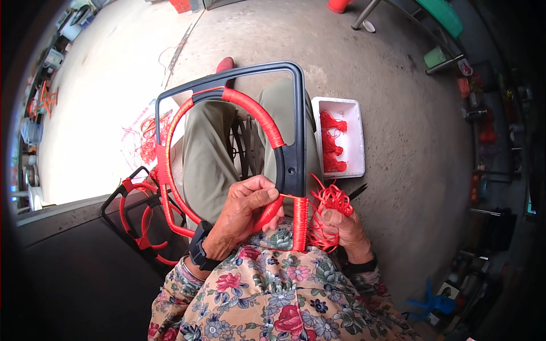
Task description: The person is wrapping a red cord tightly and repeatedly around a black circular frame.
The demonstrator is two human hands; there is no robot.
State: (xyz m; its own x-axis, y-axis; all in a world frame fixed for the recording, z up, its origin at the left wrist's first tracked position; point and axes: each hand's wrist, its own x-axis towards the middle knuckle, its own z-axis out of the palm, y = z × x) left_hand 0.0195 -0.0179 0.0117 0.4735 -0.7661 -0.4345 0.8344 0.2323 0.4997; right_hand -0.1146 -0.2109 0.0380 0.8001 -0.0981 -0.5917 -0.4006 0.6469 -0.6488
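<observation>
A black plastic frame (299, 108) with a ring inside it stands over my lap. Glossy red cord (253, 108) is wound tightly round much of the ring and round the frame's near right bar; bare black shows at the ring's top and right side. My left hand (242, 207) is closed on the ring's near right part, thumb and forefinger pinching beside a strand that runs across to the bar. Just right of that bar, my right hand (348, 230) grips a loose tangled bundle of red cord (330, 200). Its fingertips are partly hidden by the loops.
Right of my knees is a white foam box (354, 131) with several red cord hanks. More wrapped frames (126, 209) lean at the left beside a dark panel (85, 244). A loose cord pile (149, 139) lies beyond my left knee. A green-topped stool or table (442, 16) stands far right.
</observation>
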